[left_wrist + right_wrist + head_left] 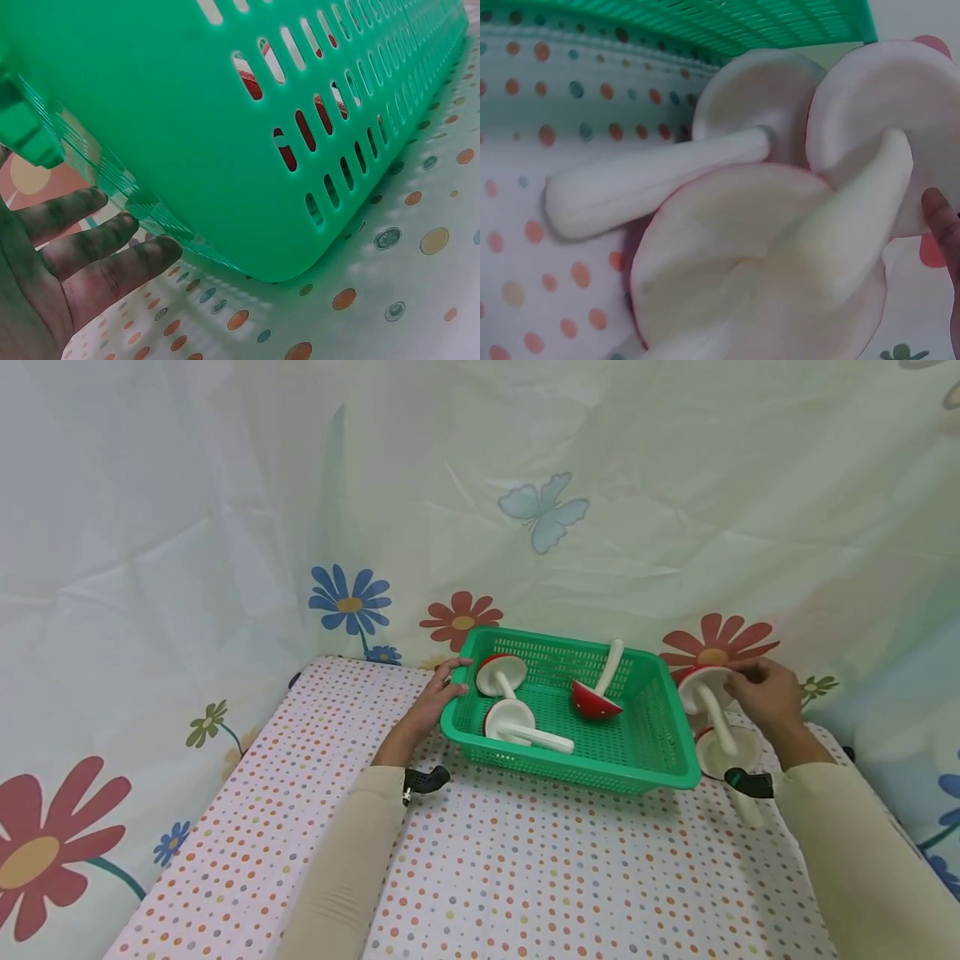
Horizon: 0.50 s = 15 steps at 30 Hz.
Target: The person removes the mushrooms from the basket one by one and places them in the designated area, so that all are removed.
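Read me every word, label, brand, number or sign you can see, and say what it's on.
There are none to read: no lettering shows on the green basket, mushroom-shaped pieces, dotted tablecloth or flowered backdrop.
Light marks on the black band at the left wrist are too small to make out.

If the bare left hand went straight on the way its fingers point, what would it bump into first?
Likely the green perforated plastic basket; the left hand is at its rim in the head view, perhaps touching it.

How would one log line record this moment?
left hand: touches green basket; right hand: pinches red-capped toy mushroom; inside basket: three more mushrooms
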Each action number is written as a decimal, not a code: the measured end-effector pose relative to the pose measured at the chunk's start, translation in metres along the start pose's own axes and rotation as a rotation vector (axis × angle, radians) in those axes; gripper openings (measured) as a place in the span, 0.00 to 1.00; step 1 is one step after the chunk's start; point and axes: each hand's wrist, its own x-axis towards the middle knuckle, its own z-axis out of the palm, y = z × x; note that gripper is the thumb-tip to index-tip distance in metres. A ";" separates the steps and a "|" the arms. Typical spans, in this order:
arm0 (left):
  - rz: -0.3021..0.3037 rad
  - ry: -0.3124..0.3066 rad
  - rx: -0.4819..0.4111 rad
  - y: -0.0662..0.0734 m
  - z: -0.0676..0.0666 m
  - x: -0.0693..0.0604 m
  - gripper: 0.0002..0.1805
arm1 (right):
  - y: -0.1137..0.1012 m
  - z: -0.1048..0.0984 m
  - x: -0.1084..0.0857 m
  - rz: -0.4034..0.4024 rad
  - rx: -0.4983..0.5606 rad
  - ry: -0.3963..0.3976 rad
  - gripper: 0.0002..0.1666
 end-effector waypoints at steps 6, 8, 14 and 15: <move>-0.006 -0.008 -0.012 0.003 -0.001 -0.001 0.27 | 0.010 0.003 -0.010 -0.035 -0.013 -0.029 0.24; -0.007 -0.009 -0.012 0.002 -0.001 -0.001 0.27 | 0.012 0.007 -0.015 -0.054 -0.044 -0.045 0.23; -0.002 -0.004 -0.010 0.002 0.001 -0.001 0.26 | 0.011 0.021 -0.023 -0.093 -0.098 -0.013 0.23; -0.002 -0.001 -0.012 0.003 0.001 -0.001 0.26 | 0.011 0.021 -0.023 -0.098 -0.100 -0.011 0.23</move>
